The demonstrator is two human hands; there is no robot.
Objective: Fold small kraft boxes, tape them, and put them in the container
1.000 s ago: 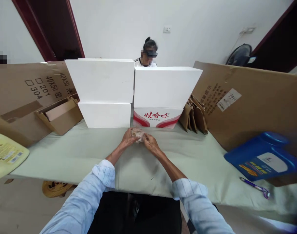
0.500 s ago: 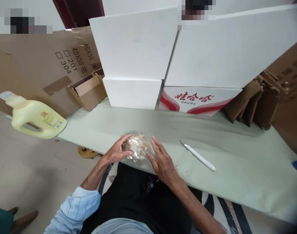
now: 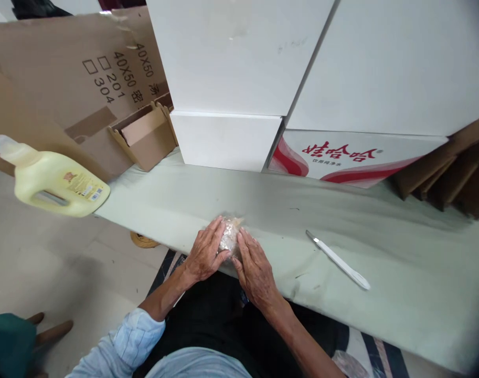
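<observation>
Tabletop pale green, creased | floor tiled | left hand, right hand cupped around plastic bundle

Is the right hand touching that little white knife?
Apart. The head view plainly shows green cloth between the right hand and the white knife.

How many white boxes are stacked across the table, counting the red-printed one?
4 visible: upper-left box, upper-right box, lower-left box, and the red-printed box at lower right. Others may be hidden behind them.
</observation>
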